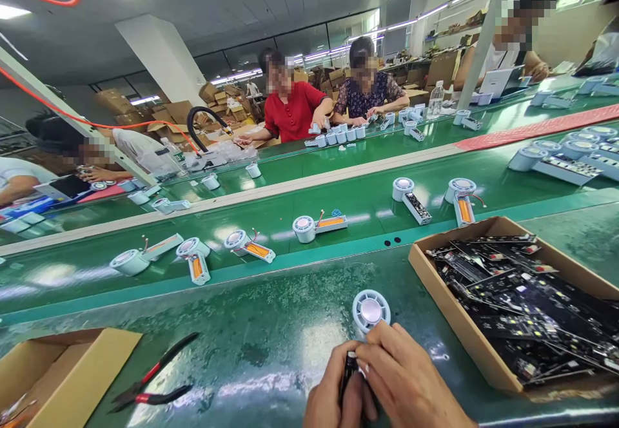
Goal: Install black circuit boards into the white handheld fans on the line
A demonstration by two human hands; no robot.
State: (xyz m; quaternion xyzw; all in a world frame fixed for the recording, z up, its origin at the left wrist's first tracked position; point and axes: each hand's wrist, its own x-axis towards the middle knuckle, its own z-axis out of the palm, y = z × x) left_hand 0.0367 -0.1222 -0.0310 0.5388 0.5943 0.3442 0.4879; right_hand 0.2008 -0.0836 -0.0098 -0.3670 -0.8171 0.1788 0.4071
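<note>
At the front of the bench, my left hand (329, 389) is closed around a narrow black circuit board (349, 365), most of it hidden by the fingers. Pressed close beside it, my right hand (406, 376) is closed in a pinch, with a small white connector (362, 370) showing at its fingertips. Just beyond both hands stands a pale blue handheld fan (371, 311), its round grille facing up. The hands cover the lower part of this fan, so I cannot tell whether they touch it.
A cardboard box of black circuit boards (464, 344) stands on the right. Red-and-black cutting pliers (149, 376) lie left, beside another cardboard box (91, 376). Several fan units, such as one with an orange battery (331, 223), lie on the green conveyor belt (271, 215). Co-workers sit across it.
</note>
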